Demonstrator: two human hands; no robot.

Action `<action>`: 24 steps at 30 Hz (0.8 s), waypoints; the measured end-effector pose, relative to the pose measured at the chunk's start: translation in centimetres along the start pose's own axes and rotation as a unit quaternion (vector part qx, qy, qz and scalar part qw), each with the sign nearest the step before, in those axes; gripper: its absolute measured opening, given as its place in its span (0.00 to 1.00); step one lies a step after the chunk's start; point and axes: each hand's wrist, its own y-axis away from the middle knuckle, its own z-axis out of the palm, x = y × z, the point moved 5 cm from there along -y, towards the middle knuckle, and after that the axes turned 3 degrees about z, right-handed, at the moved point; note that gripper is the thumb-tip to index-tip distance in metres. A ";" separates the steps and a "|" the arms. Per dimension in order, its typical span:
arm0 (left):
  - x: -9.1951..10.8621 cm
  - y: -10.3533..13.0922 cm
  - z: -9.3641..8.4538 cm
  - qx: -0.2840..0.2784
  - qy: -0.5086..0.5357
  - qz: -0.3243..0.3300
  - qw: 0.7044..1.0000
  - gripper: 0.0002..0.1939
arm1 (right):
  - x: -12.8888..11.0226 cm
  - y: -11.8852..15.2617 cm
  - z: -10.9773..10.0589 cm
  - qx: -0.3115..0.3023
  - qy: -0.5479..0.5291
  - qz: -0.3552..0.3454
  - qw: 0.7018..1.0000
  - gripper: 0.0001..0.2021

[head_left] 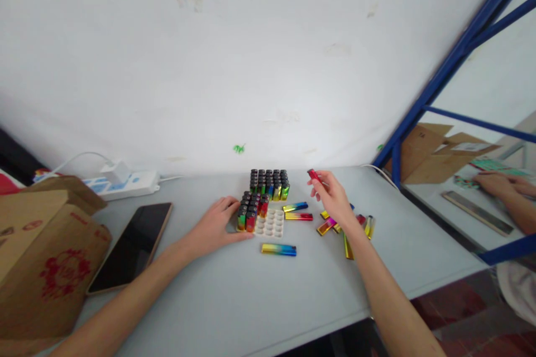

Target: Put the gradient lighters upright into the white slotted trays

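Note:
My right hand (329, 192) is raised over the table with a red lighter (312, 174) pinched in its fingers. At the near tray, my left hand (220, 220) rests with thumb and fingers apart around the left edge. That white tray (274, 224) has round pockets; upright lighters (250, 212) with black tops fill its left part. Right behind it stands a block of upright lighters (269, 183) in several rows. Loose metallic lighters lie flat: a yellow-blue one (278, 250) in front of the tray, a yellow-red one (298, 216) beside it, and a pile (330, 226) under my right forearm.
To the left lie a dark-screened tablet (132, 245), a brown paper bag (54, 268) and a white power strip (129, 185). A blue metal frame (439, 72) stands on the right. Beyond it are cardboard boxes (439, 156) and another person's hands (500, 184).

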 end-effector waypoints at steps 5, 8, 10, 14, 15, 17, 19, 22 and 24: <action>0.1 0.0 0.0 -0.002 -0.001 -0.009 1.000 0.33 | -0.6 1.3 4.0 -0.096 -0.165 0.107 0.976 0.26; 0.1 0.0 0.0 -0.004 0.006 -0.014 1.000 0.35 | -0.7 2.1 5.6 -0.122 -0.192 0.161 0.960 0.28; 0.1 0.0 0.0 -0.007 0.011 -0.018 1.000 0.37 | -0.6 2.5 6.2 -0.121 -0.167 0.166 0.964 0.30; 0.0 0.0 0.1 -0.008 0.013 -0.018 1.000 0.37 | -0.1 2.7 6.5 -0.076 -0.057 0.128 0.987 0.33; -0.1 0.1 0.1 -0.007 0.013 -0.017 1.000 0.36 | 0.0 2.7 6.5 -0.064 -0.031 0.118 0.990 0.32; -0.2 0.1 0.2 0.000 0.010 -0.018 1.000 0.36 | 0.0 2.7 6.5 -0.048 0.006 0.101 0.994 0.30; -0.2 0.1 0.2 0.007 0.008 -0.017 1.000 0.37 | -0.2 2.7 6.6 -0.036 0.026 0.082 0.996 0.27; -0.1 0.1 0.1 0.010 0.007 -0.015 1.000 0.36 | -0.7 2.6 6.5 -0.018 0.036 0.057 0.998 0.27; 0.1 0.0 0.0 0.002 0.002 -0.018 1.000 0.37 | -1.0 2.7 6.5 -0.022 0.027 0.048 0.998 0.27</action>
